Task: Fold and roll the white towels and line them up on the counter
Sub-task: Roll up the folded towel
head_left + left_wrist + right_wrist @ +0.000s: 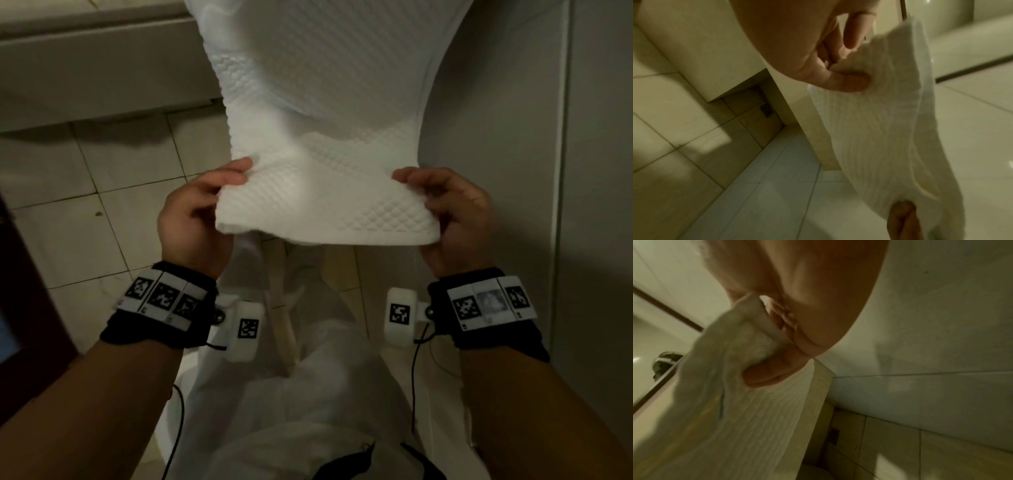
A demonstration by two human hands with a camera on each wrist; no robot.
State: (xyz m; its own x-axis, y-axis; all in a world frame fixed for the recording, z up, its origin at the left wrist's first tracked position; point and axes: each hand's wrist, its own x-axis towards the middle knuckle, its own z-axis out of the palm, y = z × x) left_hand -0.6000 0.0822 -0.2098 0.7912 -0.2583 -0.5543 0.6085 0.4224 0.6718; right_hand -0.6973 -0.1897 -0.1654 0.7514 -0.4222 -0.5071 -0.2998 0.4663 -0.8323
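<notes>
A white textured towel [318, 113] hangs in the air in front of me, stretched from its near edge up out of the top of the head view. My left hand [202, 209] pinches the near left corner between thumb and fingers. My right hand [452, 212] pinches the near right corner the same way. In the left wrist view the thumb presses the towel [885, 123] against curled fingers of my left hand [838, 69]. The right wrist view shows my right hand [777, 353] bunching the towel's [740, 418] corner. The counter is not in view.
Beige floor tiles [68, 192] spread to the left, with a pale ledge [102, 51] at the top left. A plain wall [599, 171] stands close on the right. A dark door edge [20, 291] is at the far left. White clothing [291, 411] is below my hands.
</notes>
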